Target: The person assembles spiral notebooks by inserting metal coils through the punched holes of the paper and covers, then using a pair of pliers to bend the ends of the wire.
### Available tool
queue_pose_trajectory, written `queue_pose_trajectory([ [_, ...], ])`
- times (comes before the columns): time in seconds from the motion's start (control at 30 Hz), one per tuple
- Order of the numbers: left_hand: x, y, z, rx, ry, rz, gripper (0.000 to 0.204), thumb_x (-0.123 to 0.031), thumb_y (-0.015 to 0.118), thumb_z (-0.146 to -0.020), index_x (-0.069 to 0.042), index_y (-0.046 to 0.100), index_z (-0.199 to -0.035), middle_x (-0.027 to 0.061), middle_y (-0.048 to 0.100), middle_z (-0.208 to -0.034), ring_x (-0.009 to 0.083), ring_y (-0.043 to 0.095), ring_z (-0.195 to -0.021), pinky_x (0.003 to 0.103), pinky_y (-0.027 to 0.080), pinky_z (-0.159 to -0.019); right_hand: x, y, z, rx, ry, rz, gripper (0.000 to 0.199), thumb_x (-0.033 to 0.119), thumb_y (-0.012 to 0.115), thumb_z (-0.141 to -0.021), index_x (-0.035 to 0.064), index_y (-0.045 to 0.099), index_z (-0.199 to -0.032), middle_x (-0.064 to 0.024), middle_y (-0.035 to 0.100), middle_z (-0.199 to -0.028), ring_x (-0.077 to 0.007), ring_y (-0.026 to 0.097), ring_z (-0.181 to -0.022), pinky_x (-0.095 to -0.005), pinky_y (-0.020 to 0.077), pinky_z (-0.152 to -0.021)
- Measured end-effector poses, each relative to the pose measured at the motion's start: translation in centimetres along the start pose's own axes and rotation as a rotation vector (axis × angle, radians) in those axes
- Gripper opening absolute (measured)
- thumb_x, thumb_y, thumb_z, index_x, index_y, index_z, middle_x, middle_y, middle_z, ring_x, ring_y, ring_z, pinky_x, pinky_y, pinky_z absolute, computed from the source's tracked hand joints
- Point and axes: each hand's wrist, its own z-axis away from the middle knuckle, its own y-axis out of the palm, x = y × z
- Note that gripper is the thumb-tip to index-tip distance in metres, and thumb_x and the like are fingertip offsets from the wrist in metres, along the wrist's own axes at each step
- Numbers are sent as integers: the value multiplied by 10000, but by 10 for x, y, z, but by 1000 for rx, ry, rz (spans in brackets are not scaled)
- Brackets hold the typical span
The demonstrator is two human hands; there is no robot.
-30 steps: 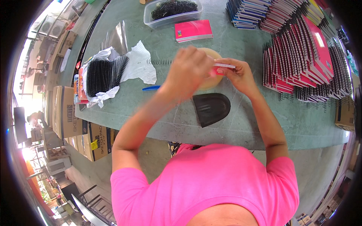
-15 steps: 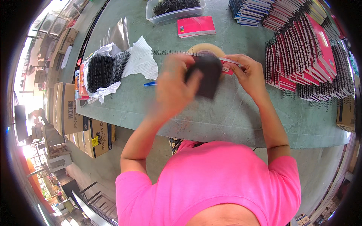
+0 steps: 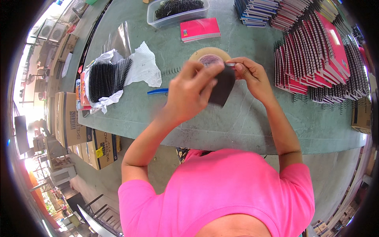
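A small notebook with a dark back cover [image 3: 223,90] is held above the table in front of me. My right hand [image 3: 254,78] pinches its right end between thumb and fingers. Over its left part is my left hand [image 3: 193,87], slightly blurred, its fingers bent around a black spiral coil [image 3: 170,71]. The coil's free end sticks out to the left of that hand; the rest is hidden by the fingers. Behind the notebook lies a large roll of clear tape [image 3: 209,51], partly covered. A blue pen [image 3: 158,91] rests left of my left hand.
Black coils [image 3: 106,79] lie on torn white paper [image 3: 144,65] at the left. A clear plastic tub [image 3: 177,17] of coils and a pink notebook [image 3: 200,29] are at the back. Stacked spiral notebooks [image 3: 308,59] fill the right side. Cardboard boxes [image 3: 71,118] stand beyond the left edge.
My left hand has moved up and right along the notebook's edge. Less of the coil sticks out to the left, and the notebook has tilted so that its pink side no longer shows.
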Motion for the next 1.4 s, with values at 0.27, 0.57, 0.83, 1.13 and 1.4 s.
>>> queue_pose_trajectory([
  [0.27, 7, 16, 8, 177, 32, -22, 345, -62, 645, -747, -138, 623, -1083, 102, 527, -835, 265, 563, -775, 371, 482, -637, 9, 8, -1, -58, 69, 22, 283, 196, 413, -989, 28, 549, -1171, -52, 621, -1051, -127, 620, -924, -249, 491, -780],
  [0.57, 2, 17, -16, 60, -13, -14, 320, -46, 655, -744, -86, 633, -1060, 113, 589, -914, 283, 593, -819, 359, 481, -709, 4, 1, -3, -21, 74, -114, 404, 289, 357, -1003, -30, 505, -1201, -91, 609, -1089, -161, 610, -970, -284, 482, -834],
  [0.83, -8, 49, 33, 403, -53, 217, 323, -140, 676, -758, -116, 626, -1076, 136, 589, -1002, 315, 565, -932, 412, 459, -765, 0, 2, -9, -44, 90, 37, 313, 174, 531, -935, -6, 507, -1191, -94, 625, -1033, -156, 651, -864, -251, 522, -725],
  [1.13, 12, 28, -40, 137, 125, -340, 231, -213, 652, -793, -68, 613, -969, 66, 579, -918, 265, 548, -883, 397, 410, -768, -1, 1, -3, -139, 154, -156, 247, 150, 531, -932, 19, 545, -1140, -73, 645, -945, -144, 668, -718, -228, 520, -574],
  [1.4, 18, 40, -47, 200, 122, -41, 220, -190, 641, -794, -51, 604, -960, 97, 580, -886, 284, 551, -839, 387, 425, -758, -9, -5, 3, -173, 131, -142, 215, 97, 541, -914, -25, 578, -1087, -75, 650, -921, -160, 668, -747, -239, 533, -586],
])
